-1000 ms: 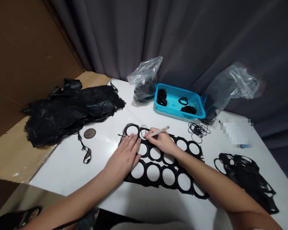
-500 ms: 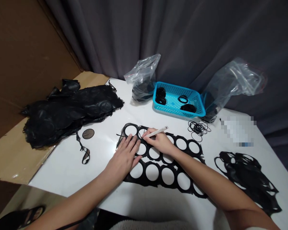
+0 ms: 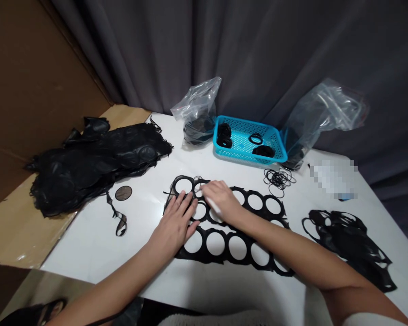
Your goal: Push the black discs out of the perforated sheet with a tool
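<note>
A black rubber sheet [image 3: 215,259] with rows of round holes lies on the white table. My left hand [image 3: 177,215] rests flat on its left end, fingers spread and holding nothing. Over the back row, my right hand [image 3: 224,201] is closed around a slim white pen-like tool [image 3: 215,207], which now shows only partly below the palm. Its fingertips meet at the second hole from the left, where a thin black ring edge [image 3: 197,177] stands up slightly. Whether the fingertips also pinch that edge is hidden.
A blue basket [image 3: 247,159] holds black rings, between two clear bags [image 3: 199,124] [image 3: 326,106] with black contents. Loose rings [image 3: 279,179] lie in front. Stacked black sheets [image 3: 98,167] are at left, with a disc [image 3: 123,193] and scrap [image 3: 120,224] nearby; cut sheets [image 3: 353,249] lie right.
The white tool has swung from pointing up and right above my right hand to lying under its palm. My left hand has stayed on the sheet. The view has shifted slightly.
</note>
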Action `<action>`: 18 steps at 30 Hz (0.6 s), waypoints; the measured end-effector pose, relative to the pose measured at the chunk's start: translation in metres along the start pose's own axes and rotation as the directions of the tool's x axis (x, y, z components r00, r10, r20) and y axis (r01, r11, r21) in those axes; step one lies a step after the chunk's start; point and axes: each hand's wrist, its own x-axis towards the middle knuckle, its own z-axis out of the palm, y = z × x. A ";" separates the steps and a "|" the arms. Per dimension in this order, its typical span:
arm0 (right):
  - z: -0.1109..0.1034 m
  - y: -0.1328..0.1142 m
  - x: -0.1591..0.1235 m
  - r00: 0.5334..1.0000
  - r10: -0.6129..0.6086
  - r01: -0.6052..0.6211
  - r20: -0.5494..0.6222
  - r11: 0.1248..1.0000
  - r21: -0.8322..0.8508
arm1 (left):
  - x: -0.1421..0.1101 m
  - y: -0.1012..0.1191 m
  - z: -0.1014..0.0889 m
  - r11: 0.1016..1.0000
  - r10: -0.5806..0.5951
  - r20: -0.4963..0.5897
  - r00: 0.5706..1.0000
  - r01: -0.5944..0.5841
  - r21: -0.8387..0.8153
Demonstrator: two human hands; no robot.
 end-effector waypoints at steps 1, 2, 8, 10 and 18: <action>-0.005 0.009 0.002 0.997 0.052 -0.054 -0.059 0.998 -0.023 | 0.000 0.000 -0.002 1.000 -0.001 0.007 1.000 0.001 -0.002; -0.012 0.019 0.004 0.984 0.113 -0.119 -0.137 0.992 -0.035 | 0.001 -0.001 -0.004 1.000 -0.001 0.016 1.000 0.001 -0.005; -0.051 0.061 -0.013 0.857 0.335 -0.361 -0.392 0.932 0.007 | 0.002 -0.013 -0.018 1.000 0.025 0.099 0.995 -0.024 -0.004; -0.056 0.064 -0.022 0.826 0.400 -0.418 -0.396 0.907 0.045 | 0.003 -0.019 -0.019 1.000 0.006 0.113 0.994 -0.007 0.014; -0.049 0.032 -0.030 0.861 0.504 -0.429 -0.068 0.793 0.433 | 0.025 -0.003 -0.022 0.990 0.043 0.048 0.998 -0.049 0.133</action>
